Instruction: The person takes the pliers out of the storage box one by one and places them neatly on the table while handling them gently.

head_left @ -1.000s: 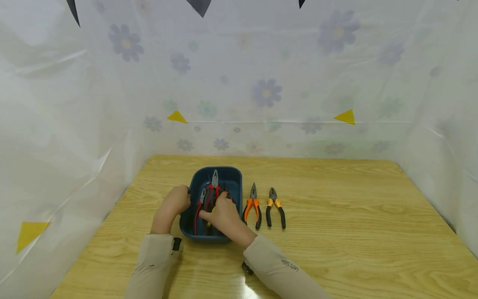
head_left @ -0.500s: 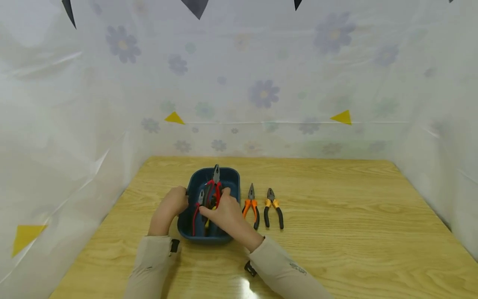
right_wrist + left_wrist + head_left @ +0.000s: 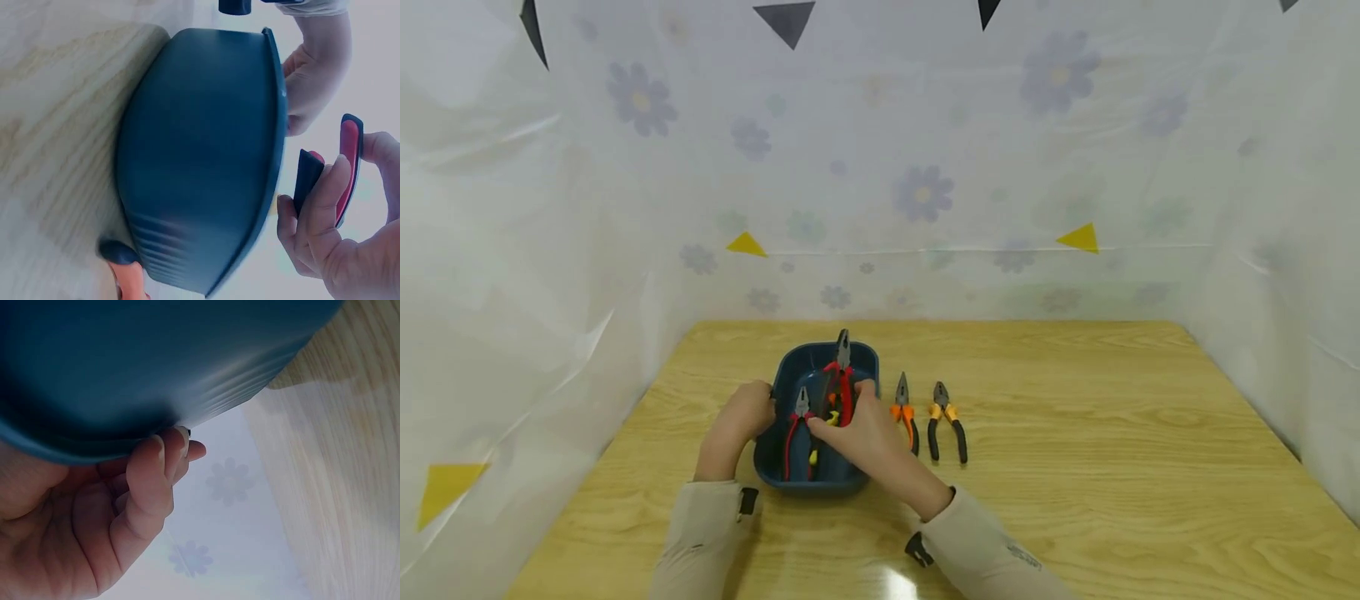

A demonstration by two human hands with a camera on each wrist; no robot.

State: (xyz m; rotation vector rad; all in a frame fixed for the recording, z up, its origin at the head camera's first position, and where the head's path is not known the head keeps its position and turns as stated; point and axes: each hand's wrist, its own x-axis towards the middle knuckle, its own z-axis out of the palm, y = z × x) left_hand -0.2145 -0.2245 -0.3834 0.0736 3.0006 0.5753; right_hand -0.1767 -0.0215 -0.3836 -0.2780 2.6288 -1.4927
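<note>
My left hand [image 3: 747,412] grips the left rim of a dark blue plastic bin [image 3: 820,488]; in the left wrist view its fingers [image 3: 142,478] curl at the bin's edge. My right hand [image 3: 883,446] holds red-and-black pliers [image 3: 845,354] over the bin, jaws pointing away from me and the grip ends [image 3: 350,150] above the rim in the right wrist view. Smaller red-handled pliers [image 3: 802,404] lie inside the bin on the left. Beside them a yellow-handled tool [image 3: 813,457] shows only partly, its kind hidden.
Right of the bin, long-nose pliers with orange-and-black handles [image 3: 903,392] lie on the wooden table [image 3: 1075,467]. Farther right are pliers with yellow-and-black handles [image 3: 941,394]. A white flowered sheet [image 3: 985,167] hangs behind and at both sides.
My right hand has lifted the red-and-black pliers from among the tools in the bin and shifted them slightly right. The left hand keeps its hold on the rim.
</note>
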